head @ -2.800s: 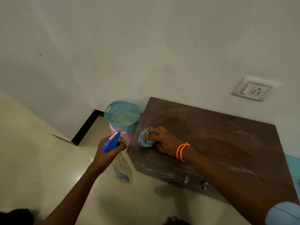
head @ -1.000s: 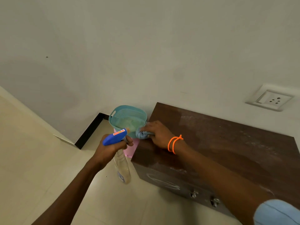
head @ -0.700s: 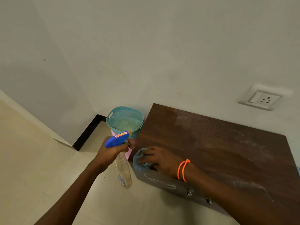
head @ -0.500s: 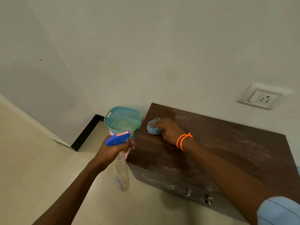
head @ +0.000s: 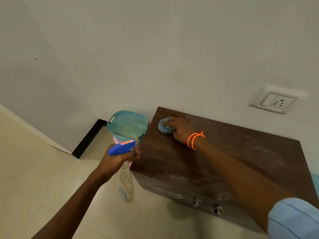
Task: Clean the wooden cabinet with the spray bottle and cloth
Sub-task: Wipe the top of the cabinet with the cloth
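Observation:
A low dark wooden cabinet [head: 241, 157] stands against the wall, its top streaked with pale dust toward the right and front. My right hand [head: 181, 131], with an orange band at the wrist, presses a bunched blue cloth [head: 164, 127] onto the cabinet's far left corner. My left hand [head: 117, 160] grips a clear spray bottle [head: 126, 181] with a blue trigger head, held in the air just left of the cabinet's front corner, its body hanging down.
A teal perforated basket [head: 112, 125] sits on something pink beside the cabinet's left side. A white wall socket [head: 274, 101] is on the wall above the cabinet. Two metal latches [head: 207, 205] show on the cabinet front. Beige floor tiles spread to the left.
My right hand has swept the cloth back and forth over the cabinet's left part, from the front edge to the far left corner. The spray bottle has stayed about where it was.

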